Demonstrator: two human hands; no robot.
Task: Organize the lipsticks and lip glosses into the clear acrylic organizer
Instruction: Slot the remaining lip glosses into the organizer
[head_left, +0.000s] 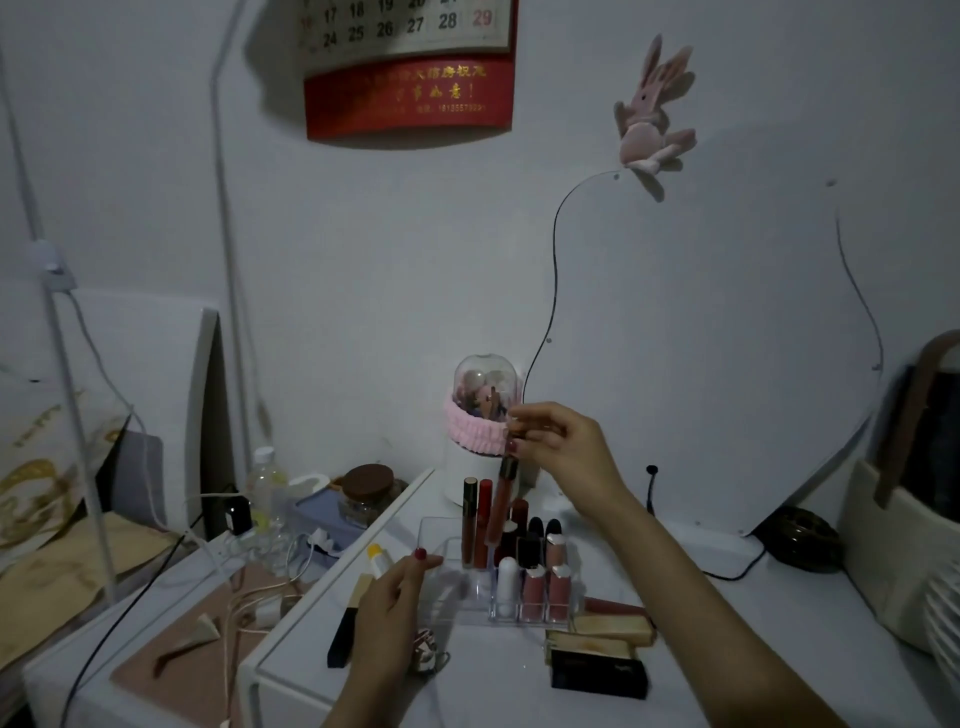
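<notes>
The clear acrylic organizer (435, 540) stands mid-table with several lipsticks and lip glosses upright in its slots. My right hand (563, 447) pinches the cap of a long reddish lip gloss (501, 501), which hangs upright with its lower end inside a back slot of the organizer. My left hand (387, 605) rests at the organizer's left front corner and holds a yellow-capped lip balm (378, 560). A black and gold lipstick tube (347, 626) lies on the table left of that hand.
Gold boxes (613, 630) and a black box (600, 673) lie at the front right of the organizer, with a pink tube (615, 606) behind them. A domed brush holder (485, 415) stands behind. Cables, a bottle and a jar crowd the left.
</notes>
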